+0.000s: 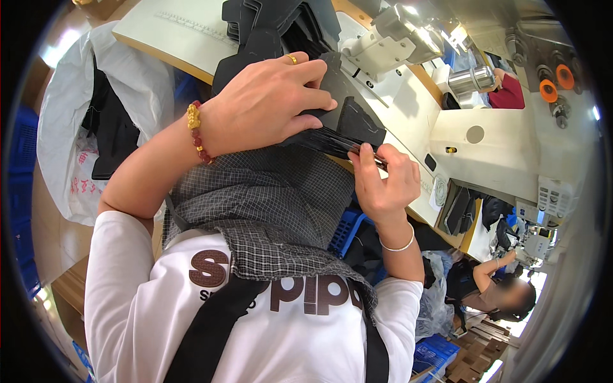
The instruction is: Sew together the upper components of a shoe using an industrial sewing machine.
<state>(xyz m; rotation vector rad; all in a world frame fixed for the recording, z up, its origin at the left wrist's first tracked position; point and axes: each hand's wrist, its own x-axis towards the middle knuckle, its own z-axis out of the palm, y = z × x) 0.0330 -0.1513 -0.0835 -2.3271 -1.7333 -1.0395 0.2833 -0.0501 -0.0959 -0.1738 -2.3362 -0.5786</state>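
A bundle of thin black cut pieces [332, 142], fabric or leather-like, is held at the table edge in front of my body. My left hand [271, 99] lies over its left part, thumb below and fingers bent on top, closed on it. With thumb and fingers my right hand [385, 180] pinches the bundle's right end. Something narrow and shiny shows by those fingertips, too small to name. Beyond the bundle lies a dark flat piece with a pointed corner [361, 122]. Just past my left hand are stacked black cut pieces [281, 19].
A white sewing machine [396, 48] stands beyond my hands on the pale table [169, 32]. To the left a white sack [57, 127] holds black pieces. A blue crate [345, 231] sits below my right hand. Another person [491, 287] works at a machine far right.
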